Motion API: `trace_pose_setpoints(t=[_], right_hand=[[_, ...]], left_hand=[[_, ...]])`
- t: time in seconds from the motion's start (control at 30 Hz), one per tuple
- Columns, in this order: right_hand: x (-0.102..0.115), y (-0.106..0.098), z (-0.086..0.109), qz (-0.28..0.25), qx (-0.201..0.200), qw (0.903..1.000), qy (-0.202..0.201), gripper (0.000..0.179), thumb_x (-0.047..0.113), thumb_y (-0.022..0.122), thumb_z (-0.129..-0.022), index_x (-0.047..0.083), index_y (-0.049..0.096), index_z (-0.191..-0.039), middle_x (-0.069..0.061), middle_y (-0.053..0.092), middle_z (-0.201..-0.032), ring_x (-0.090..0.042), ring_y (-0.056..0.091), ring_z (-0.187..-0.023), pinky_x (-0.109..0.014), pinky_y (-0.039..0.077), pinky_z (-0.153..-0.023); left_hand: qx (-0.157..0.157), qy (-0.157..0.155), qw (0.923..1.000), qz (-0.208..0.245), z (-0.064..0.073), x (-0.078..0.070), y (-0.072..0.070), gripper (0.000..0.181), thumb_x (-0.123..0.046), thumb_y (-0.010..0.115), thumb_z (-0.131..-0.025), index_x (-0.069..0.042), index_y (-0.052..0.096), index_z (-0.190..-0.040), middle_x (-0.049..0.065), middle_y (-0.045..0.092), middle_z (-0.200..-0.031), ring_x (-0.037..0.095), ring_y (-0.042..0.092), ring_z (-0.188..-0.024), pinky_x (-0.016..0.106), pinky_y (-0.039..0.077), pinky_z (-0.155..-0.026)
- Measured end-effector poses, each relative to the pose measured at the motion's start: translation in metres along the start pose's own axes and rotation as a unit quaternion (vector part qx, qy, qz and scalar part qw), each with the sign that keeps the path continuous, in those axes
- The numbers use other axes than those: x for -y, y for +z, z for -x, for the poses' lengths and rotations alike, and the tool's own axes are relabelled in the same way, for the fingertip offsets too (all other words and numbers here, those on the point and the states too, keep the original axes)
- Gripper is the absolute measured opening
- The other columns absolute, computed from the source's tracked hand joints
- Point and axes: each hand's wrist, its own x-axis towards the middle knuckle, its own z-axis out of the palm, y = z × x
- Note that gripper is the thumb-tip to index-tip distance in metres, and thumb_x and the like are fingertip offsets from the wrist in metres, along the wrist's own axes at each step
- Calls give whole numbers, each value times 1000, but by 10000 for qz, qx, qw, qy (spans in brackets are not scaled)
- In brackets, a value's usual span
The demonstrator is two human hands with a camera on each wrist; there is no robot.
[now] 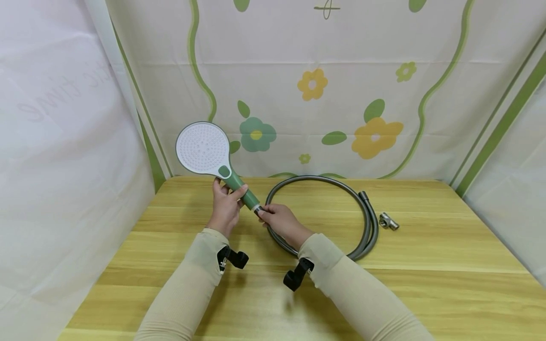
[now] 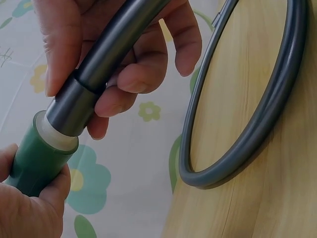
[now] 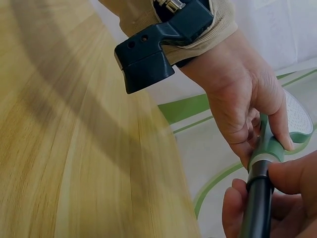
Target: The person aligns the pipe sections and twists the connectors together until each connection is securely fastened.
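A green shower head (image 1: pixel 202 148) with a round white spray face tilts up to the left above the table. My left hand (image 1: pixel 225 208) grips its green handle, thumb across the front. At the handle's lower end my right hand (image 1: pixel 283 221) pinches the dark end fitting of a grey shower hose (image 1: pixel 315 177). In the left wrist view the hose's collar (image 2: pixel 74 109) sits against the white threaded end (image 2: pixel 57 138) of the handle, in line with it. The right wrist view shows the same joint between both hands, with the green handle (image 3: pixel 267 148) beyond it.
The rest of the hose lies coiled on the wooden table (image 1: pixel 426 293), its free end fitting (image 1: pixel 363 195) at the right of the coil. Further right lies a small metal tee fitting (image 1: pixel 388 221). Flowered cloth (image 1: pixel 273 94) hangs behind the table.
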Motion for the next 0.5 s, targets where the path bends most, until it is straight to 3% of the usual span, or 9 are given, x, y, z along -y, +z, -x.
trace_pose_setpoints(t=[0.17,0.3,0.5], right_hand=[[-1,1,-2,-80,6,10000,-17,32,21,48,-103,-1,60,-123,-17,62,-113,-34,58,-108,-45,49,-95],[-1,0,-2,-89,-46,9998,-149,40,19,56,-99,-1,51,-133,-15,61,-109,-36,59,-105,-47,49,-92],[-4,0,-1,45,-234,9993,-271,39,12,66,-91,-1,51,-124,-14,57,-101,-28,59,-89,-44,51,-81]], left_hand=[[-11,9,10000,31,0,0,1,85,6,57,-92,-27,6,-151,11,36,-141,24,48,-114,38,47,-92],[-15,-6,10000,61,1,-1,1,86,6,58,-92,-28,5,-151,10,37,-139,24,48,-114,37,46,-92],[-22,-27,10000,65,2,-1,1,87,5,58,-92,-28,5,-151,10,37,-139,24,48,-115,37,46,-92]])
